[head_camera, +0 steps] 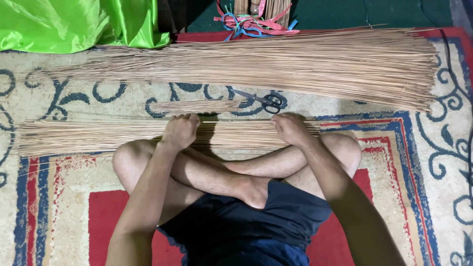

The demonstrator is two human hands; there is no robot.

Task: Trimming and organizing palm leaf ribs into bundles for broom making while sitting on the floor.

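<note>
You sit cross-legged on a patterned carpet (433, 162) in cream, red and blue, both arms reaching forward over your knees. Your left hand (180, 130) rests palm-down on the near bundle of thin tan sticks (88, 135), which lies flat across the carpet just beyond your shins, running left to right. Its fingers curl over the far edge of the bundle, a loose grip pressing on the sticks rather than lifting them. Your right hand (290, 128) sits on the same bundle near its right end, fingers bent down onto the sticks; whether that grip closes around any of them you cannot tell from this view.

Just beyond your hands lies a small loose tuft of the same tan sticks (197, 105), and touching its right end are black-handled scissors (263, 101), lying flat with the handles to the right. Further off, a much larger heap of long tan sticks (295, 64) spreads across the carpet. A bright green shiny cloth (74, 24) is bunched at the far left, and a tangle of pink and blue plastic strips (251, 23) lies at the far edge.
</note>
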